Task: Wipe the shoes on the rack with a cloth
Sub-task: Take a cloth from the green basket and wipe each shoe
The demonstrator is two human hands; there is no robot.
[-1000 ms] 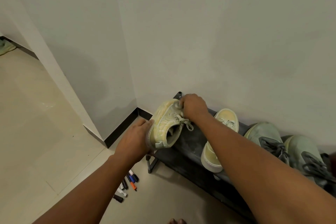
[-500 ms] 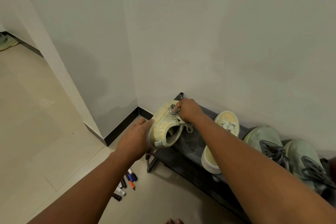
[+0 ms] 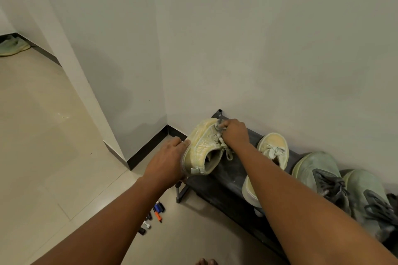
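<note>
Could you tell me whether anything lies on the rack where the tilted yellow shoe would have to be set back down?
Nothing visible does. The left hand holds the yellow shoe tilted at the rack's left end, and the dark shelf from there to the second yellow shoe looks bare. The right hand rubs its toe with a small cloth.

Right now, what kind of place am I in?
Probably a home entryway or hallway corner: a low dark shoe rack against a plain wall, a tiled floor, and marker pens lying on it.

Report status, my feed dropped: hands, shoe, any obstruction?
Left hand grips yellow shoe at heel. Right hand rubs cloth near laces. Nothing obstructing.
</note>
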